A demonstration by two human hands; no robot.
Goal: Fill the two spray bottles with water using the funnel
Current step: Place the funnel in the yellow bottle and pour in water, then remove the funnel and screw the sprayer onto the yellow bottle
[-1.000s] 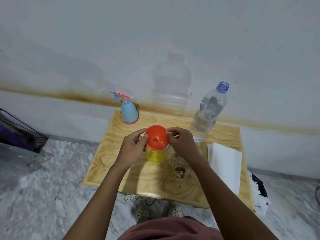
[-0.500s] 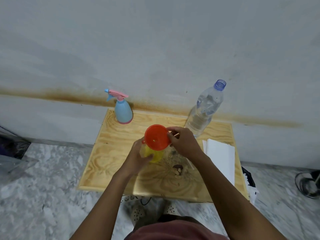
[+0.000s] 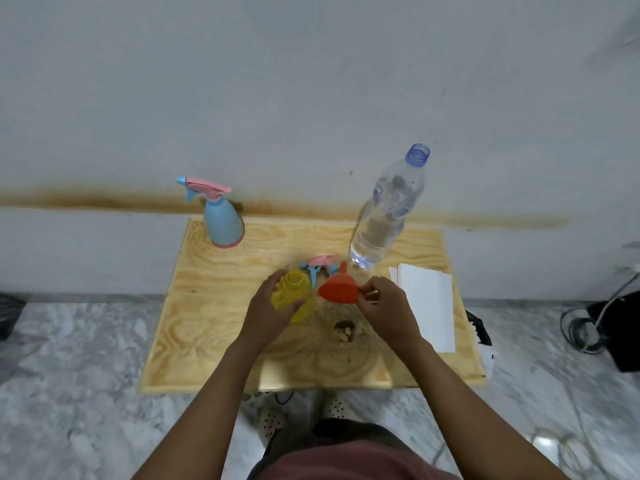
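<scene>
A translucent yellow spray bottle (image 3: 294,292), its round mouth uncapped, is gripped by the left hand (image 3: 268,313) at the centre of a grained plywood table (image 3: 207,323). A smooth orange funnel (image 3: 339,289), tilted just beside it, is pinched by the right hand (image 3: 384,306). A detached spray head (image 3: 320,263) lies behind. A blue spray bottle (image 3: 221,223) and clear water bottle (image 3: 384,216) are set well apart along the back edge.

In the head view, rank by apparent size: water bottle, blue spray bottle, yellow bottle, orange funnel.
1. water bottle
2. blue spray bottle
3. yellow bottle and orange funnel: alike; left hand covers part of the bottle.
</scene>
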